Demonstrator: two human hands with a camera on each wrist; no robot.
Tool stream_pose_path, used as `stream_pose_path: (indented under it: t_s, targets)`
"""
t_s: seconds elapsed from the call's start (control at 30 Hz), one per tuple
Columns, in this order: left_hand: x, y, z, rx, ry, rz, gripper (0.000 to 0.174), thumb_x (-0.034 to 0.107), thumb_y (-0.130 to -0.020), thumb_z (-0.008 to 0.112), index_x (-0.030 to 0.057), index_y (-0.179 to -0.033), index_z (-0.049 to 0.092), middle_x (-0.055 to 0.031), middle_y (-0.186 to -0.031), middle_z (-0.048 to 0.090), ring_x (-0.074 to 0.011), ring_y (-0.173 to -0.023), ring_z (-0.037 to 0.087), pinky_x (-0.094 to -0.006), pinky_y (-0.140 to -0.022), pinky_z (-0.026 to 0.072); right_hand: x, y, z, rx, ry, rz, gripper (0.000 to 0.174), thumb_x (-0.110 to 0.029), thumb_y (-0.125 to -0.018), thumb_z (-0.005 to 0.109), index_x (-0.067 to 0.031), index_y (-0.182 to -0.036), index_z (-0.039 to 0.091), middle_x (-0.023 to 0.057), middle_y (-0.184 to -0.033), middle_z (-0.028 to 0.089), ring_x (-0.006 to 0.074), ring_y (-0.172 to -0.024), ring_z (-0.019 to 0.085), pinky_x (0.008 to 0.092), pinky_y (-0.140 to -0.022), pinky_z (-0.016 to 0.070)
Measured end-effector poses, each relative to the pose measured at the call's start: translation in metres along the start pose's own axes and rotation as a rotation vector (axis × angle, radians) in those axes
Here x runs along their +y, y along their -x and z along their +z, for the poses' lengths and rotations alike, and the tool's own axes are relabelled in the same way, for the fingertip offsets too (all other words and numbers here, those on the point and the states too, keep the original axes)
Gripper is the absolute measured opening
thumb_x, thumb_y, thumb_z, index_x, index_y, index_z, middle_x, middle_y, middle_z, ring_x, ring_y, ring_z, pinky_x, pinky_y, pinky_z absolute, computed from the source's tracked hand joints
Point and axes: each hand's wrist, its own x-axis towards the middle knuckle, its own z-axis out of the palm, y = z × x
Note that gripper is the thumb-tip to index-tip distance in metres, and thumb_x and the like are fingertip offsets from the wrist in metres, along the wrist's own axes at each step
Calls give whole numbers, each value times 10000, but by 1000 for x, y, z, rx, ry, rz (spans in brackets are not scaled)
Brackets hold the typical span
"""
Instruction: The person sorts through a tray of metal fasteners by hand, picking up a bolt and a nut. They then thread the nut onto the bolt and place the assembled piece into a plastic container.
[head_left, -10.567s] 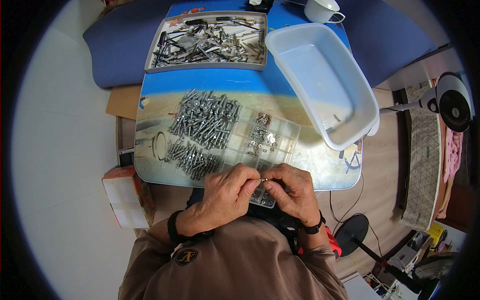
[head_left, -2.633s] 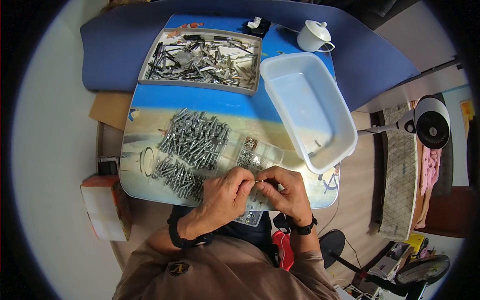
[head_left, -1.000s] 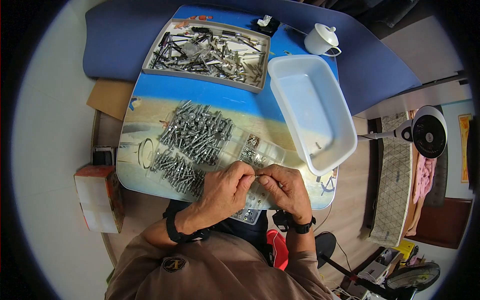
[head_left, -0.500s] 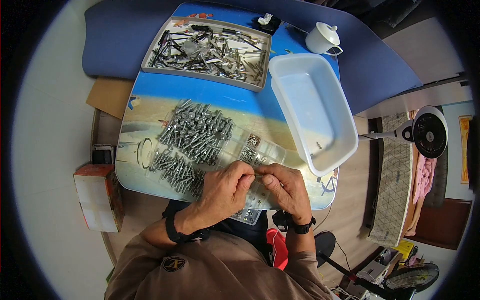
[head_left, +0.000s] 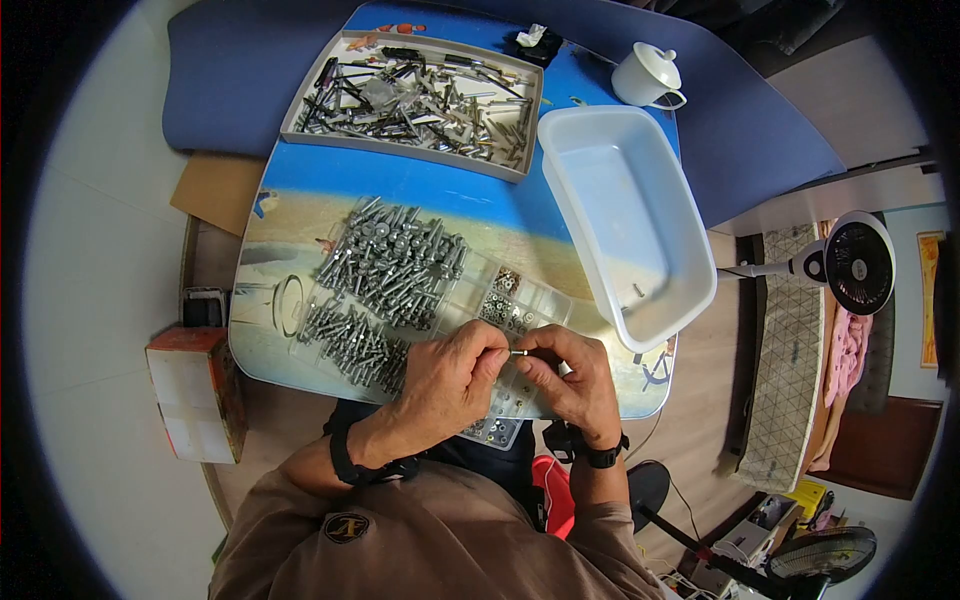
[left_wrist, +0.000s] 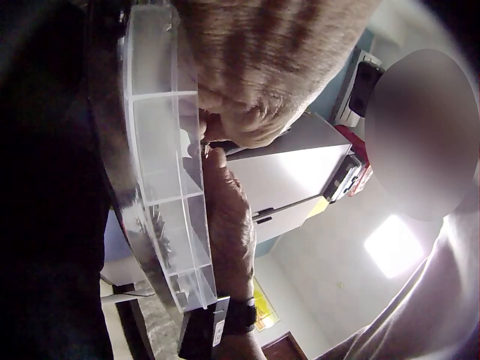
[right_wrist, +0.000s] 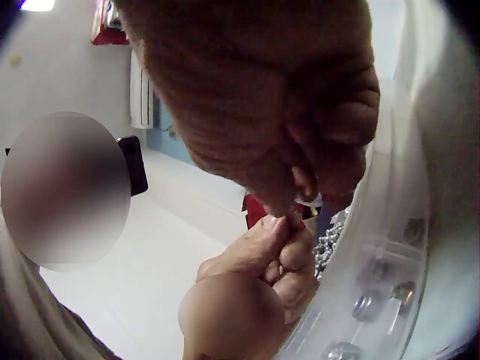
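Over the near edge of the table both hands meet at a small metal bolt [head_left: 518, 352]. The left hand [head_left: 447, 375] pinches its left end between thumb and forefinger. At its other end is the right hand [head_left: 575, 383], thumb and forefinger around it, other fingers curled. Beneath the hands lies a clear compartment box [head_left: 548, 300] holding washers and nuts [head_left: 497, 307]. A large heap of bolts [head_left: 392, 262] and a heap of smaller ones [head_left: 352, 345] lie left of it. In the left wrist view the box wall [left_wrist: 161, 142] stands beside the fingers.
A shallow box [head_left: 290, 118] of mixed metal parts is at the back left. A white tub [head_left: 620, 215] with a small piece [head_left: 638, 291] inside stands at the right, below a lidded cup [head_left: 646, 77]. A fan [head_left: 860, 265] stands right of the table.
The right thumb and forefinger have shifted slightly, and more of the bolt shows between the hands than half a second ago. The left hand keeps its pinch in nearly the same place.
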Motion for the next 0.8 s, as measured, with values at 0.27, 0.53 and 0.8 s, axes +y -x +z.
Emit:
stream_pose_path:
  t_s: [0.27,0.53,0.8]
  targets:
    - [0,0,-1,-7,8,-16,73,88,-960,631,47,-987,577,-116,-809,654,-309,-673,679,-398,-574,517,3,-6,0,-54,57,-69,184,-152,-928,722,-2,-1031,702,146,-911,725,345,-800,704,405,-708,544]
    - [0,-1,-1,-4,4,5,69,85,-963,627,44,-982,575,-118,-802,649,-307,-665,674,-401,-571,514,3,-3,6,68,0,-65,169,-103,-852,802,-2,-946,705,69,-814,689,147,-654,607,279,-609,476]
    - [0,-2,-1,-13,21,-17,67,83,-966,617,43,-983,566,-121,-806,639,-335,-674,665,-426,-585,509,0,-3,1,10,-38,-29,200,-80,-863,785,-6,-1029,700,125,-889,715,247,-730,692,324,-659,532]
